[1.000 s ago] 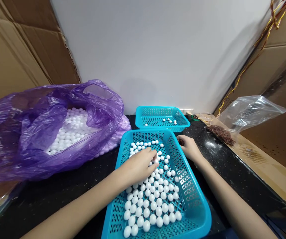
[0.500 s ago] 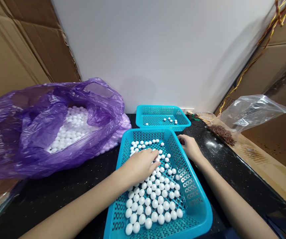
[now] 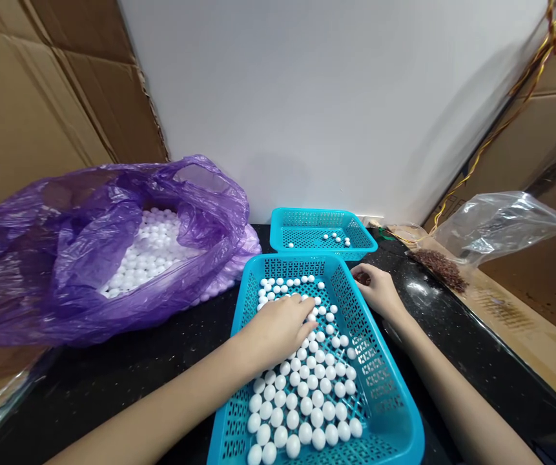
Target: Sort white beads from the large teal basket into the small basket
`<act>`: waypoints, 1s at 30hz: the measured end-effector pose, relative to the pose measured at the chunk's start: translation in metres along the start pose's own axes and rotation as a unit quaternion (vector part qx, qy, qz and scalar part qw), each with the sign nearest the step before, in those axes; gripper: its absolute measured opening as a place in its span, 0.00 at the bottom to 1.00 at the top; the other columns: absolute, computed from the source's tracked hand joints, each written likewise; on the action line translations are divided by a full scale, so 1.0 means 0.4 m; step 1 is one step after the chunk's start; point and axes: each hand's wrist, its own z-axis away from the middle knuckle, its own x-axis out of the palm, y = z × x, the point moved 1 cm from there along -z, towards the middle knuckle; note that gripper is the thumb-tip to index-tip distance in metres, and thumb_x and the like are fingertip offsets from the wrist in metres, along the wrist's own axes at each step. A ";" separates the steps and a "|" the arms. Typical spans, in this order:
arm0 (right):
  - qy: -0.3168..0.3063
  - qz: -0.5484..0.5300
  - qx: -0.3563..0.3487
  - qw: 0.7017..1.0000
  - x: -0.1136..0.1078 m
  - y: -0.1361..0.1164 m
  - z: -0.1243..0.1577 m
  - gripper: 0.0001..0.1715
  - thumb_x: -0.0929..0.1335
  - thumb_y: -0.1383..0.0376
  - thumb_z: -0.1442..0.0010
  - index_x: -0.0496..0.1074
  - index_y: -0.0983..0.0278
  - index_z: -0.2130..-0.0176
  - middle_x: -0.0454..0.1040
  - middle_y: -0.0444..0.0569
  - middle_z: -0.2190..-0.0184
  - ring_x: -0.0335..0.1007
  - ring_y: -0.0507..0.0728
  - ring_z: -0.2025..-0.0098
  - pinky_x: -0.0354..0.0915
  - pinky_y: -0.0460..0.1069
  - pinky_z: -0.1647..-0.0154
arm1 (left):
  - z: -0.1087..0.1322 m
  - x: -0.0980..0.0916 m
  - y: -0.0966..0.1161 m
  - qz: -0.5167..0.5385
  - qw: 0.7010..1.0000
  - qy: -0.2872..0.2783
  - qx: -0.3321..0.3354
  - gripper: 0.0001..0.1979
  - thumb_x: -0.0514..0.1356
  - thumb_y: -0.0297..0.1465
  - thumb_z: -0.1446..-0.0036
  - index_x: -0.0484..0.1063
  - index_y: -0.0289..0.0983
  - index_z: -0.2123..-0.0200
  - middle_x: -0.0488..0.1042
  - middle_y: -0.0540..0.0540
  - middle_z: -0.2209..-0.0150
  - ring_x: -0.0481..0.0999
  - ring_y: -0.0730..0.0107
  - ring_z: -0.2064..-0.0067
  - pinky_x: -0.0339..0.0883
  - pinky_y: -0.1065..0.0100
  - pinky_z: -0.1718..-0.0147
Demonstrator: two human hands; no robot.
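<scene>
My left hand [image 3: 285, 326] lies over the white balls [image 3: 316, 400] spread on the floor of the near blue plastic basket [image 3: 416, 429]. Its thumb stands apart from the fingers, with balls just beyond the gap, and the fingertips are partly hidden among them. Outside the basket's right wall, my right hand [image 3: 378, 290] rests low near the black counter with its fingers curled round something dark reddish-brown [image 3: 362, 278]. The fingers cover most of that, so its kind is hidden.
A smaller blue basket [image 3: 278, 242] with several white balls stands behind, by the wall. At left, a purple plastic bag [image 3: 84, 258] lies open, full of white balls. A clear bag [image 3: 500, 223] of reddish-brown bits [image 3: 437, 268] lies right, on cardboard, beside twisted wires [image 3: 471, 165].
The whole view has shifted slightly, so everything sits a little further right and lower. Both hands keep nearly the same places relative to the near basket.
</scene>
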 end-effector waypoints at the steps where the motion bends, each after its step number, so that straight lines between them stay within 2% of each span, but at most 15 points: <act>1: 0.005 -0.009 0.002 1.000 0.001 0.001 -0.001 0.06 0.67 0.64 0.52 0.74 0.63 0.73 0.74 0.46 0.77 0.69 0.56 0.74 0.63 0.48 0.71 | 0.000 0.000 -0.001 -0.002 1.000 0.001 0.000 0.11 0.50 0.33 0.38 0.68 0.34 0.59 0.72 0.40 0.62 0.72 0.56 0.60 0.65 0.59 0.64; 10: 0.071 -0.153 0.049 0.984 -0.004 -0.001 -0.008 0.12 0.69 0.59 0.51 0.75 0.65 0.68 0.78 0.52 0.68 0.75 0.60 0.65 0.69 0.55 0.60 | 0.001 -0.005 0.011 -0.025 1.000 0.013 0.009 0.11 0.50 0.33 0.38 0.69 0.33 0.61 0.73 0.40 0.63 0.73 0.54 0.62 0.64 0.58 0.66; 15: 0.102 -0.242 0.063 0.963 -0.021 -0.039 0.000 0.16 0.70 0.57 0.50 0.75 0.65 0.64 0.79 0.52 0.64 0.75 0.60 0.60 0.69 0.55 0.56 | -0.002 -0.012 0.017 -0.040 0.999 0.032 0.011 0.12 0.50 0.33 0.38 0.69 0.33 0.62 0.74 0.40 0.64 0.74 0.53 0.62 0.64 0.59 0.67; 18: 0.081 -0.329 0.062 0.939 -0.026 -0.076 0.015 0.14 0.73 0.58 0.52 0.75 0.62 0.65 0.79 0.49 0.65 0.76 0.57 0.62 0.70 0.53 0.57 | -0.004 -0.012 0.017 -0.047 0.997 0.050 0.018 0.11 0.51 0.33 0.39 0.70 0.34 0.64 0.74 0.41 0.65 0.75 0.54 0.63 0.64 0.60 0.68; 21: 0.022 -0.435 0.054 0.899 -0.024 -0.112 0.033 0.11 0.75 0.62 0.53 0.75 0.60 0.67 0.78 0.45 0.66 0.76 0.55 0.63 0.72 0.49 0.59 | -0.003 -0.013 0.019 -0.033 0.997 0.066 0.018 0.11 0.52 0.34 0.39 0.70 0.34 0.64 0.75 0.42 0.66 0.75 0.55 0.64 0.63 0.61 0.69; 23: -0.012 -0.462 0.049 0.886 -0.022 -0.129 0.044 0.10 0.75 0.64 0.53 0.74 0.59 0.68 0.79 0.44 0.66 0.76 0.53 0.62 0.72 0.47 0.58 | -0.003 -0.017 0.024 0.013 0.995 0.093 0.017 0.11 0.53 0.35 0.40 0.70 0.34 0.64 0.75 0.43 0.66 0.75 0.57 0.64 0.64 0.61 0.68; 25: -0.033 -0.473 0.045 0.879 -0.021 -0.140 0.054 0.08 0.75 0.65 0.51 0.74 0.59 0.68 0.79 0.43 0.66 0.76 0.53 0.62 0.71 0.47 0.57 | -0.003 -0.024 0.028 0.102 0.986 0.131 0.015 0.11 0.53 0.36 0.39 0.70 0.36 0.64 0.75 0.46 0.66 0.74 0.61 0.63 0.64 0.63 0.66; 27: -0.040 -0.476 0.040 0.878 -0.020 -0.149 0.064 0.08 0.74 0.66 0.50 0.74 0.59 0.67 0.79 0.44 0.66 0.77 0.54 0.61 0.71 0.48 0.55 | -0.006 -0.029 0.031 0.215 0.963 0.162 0.009 0.11 0.53 0.37 0.38 0.71 0.38 0.63 0.75 0.49 0.65 0.74 0.66 0.63 0.64 0.66 0.66; 30: -0.033 -0.456 0.021 0.889 -0.019 -0.165 0.077 0.07 0.73 0.67 0.48 0.73 0.59 0.66 0.79 0.45 0.65 0.76 0.54 0.60 0.71 0.47 0.55 | -0.015 -0.029 0.031 0.344 0.923 0.174 -0.001 0.11 0.54 0.38 0.39 0.71 0.39 0.61 0.76 0.50 0.64 0.75 0.70 0.62 0.65 0.69 0.67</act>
